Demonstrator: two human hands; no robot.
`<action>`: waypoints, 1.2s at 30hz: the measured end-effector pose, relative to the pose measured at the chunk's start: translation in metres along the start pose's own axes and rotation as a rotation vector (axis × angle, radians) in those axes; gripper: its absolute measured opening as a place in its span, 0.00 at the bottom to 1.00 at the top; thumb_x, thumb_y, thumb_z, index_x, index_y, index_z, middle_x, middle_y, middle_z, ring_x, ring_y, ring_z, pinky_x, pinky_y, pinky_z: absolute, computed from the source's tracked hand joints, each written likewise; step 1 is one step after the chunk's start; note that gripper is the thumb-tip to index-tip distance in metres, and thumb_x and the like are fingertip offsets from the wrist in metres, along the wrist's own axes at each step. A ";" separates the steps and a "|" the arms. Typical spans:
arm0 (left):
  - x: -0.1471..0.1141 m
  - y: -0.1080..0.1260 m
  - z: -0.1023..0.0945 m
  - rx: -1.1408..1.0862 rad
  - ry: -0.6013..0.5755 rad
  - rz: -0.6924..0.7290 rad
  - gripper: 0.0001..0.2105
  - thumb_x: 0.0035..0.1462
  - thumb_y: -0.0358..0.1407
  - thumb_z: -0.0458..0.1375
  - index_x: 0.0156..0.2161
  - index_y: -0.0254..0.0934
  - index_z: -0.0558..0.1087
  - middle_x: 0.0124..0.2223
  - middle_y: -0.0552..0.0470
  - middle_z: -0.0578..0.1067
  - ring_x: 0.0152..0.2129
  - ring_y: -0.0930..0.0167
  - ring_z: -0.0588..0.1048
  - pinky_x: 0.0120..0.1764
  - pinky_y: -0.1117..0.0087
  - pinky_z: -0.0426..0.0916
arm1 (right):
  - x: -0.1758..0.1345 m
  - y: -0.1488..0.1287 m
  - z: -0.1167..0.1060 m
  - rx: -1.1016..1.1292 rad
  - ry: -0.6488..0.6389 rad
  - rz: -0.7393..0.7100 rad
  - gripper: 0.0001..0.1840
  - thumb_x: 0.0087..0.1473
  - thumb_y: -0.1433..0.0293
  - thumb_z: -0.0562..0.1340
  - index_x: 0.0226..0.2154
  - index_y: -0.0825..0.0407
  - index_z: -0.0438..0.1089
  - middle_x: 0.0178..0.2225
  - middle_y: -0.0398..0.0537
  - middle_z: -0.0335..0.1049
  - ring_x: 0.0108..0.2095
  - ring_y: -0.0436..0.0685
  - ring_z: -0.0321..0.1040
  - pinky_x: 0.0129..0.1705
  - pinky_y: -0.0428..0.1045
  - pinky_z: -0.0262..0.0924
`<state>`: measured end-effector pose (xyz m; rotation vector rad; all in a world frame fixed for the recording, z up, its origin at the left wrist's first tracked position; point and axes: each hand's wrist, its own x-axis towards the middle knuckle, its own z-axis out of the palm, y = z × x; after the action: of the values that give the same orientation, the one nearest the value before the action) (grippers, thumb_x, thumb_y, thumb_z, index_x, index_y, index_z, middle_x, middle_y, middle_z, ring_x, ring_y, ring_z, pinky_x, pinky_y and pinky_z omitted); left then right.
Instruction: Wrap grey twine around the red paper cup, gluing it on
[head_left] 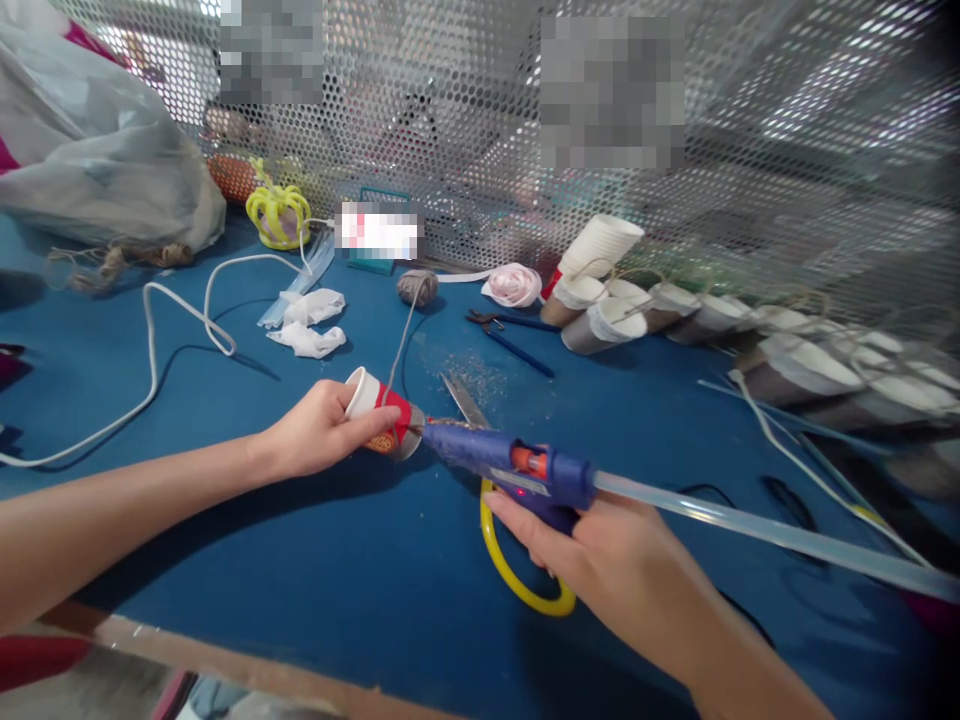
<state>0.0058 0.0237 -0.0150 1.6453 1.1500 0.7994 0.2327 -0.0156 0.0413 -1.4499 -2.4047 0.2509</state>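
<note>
My left hand (pixel 326 428) is closed around a red and white paper cup (pixel 391 415), which lies tilted sideways with its white rim toward the upper left. Grey yarn is wound on the cup near its base and runs up to a ball of yarn (pixel 418 287). In my right hand (pixel 600 550) is a blue hot glue gun (pixel 495 455), its nozzle at the yarn near the cup's base; whether they touch I cannot tell. A long clear glue stick (pixel 757 530) sticks out of its back. Scissors (pixel 491 540) with yellow handles lie beneath the gun, partly hidden.
Pliers (pixel 517 340) with blue handles lie behind the scissors. Several yarn-wrapped paper cups (pixel 604 325) line the right. Crumpled white tissues (pixel 307 335), a white cable (pixel 150 340), a pink ribbon roll (pixel 514 285) and a plastic bag (pixel 97 140) lie further back, before a perforated metal screen (pixel 465 120).
</note>
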 end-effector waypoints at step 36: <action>-0.006 -0.007 0.000 0.070 -0.032 0.094 0.17 0.54 0.42 0.51 0.28 0.28 0.73 0.25 0.50 0.75 0.22 0.73 0.71 0.26 0.77 0.66 | 0.014 0.000 0.004 0.386 -0.128 0.386 0.11 0.47 0.61 0.58 0.20 0.49 0.63 0.10 0.37 0.60 0.12 0.51 0.61 0.16 0.46 0.58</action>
<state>0.0018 0.0185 -0.0213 1.7748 1.0959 0.7971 0.2251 -0.0036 0.0402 -1.7284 -1.9929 0.8684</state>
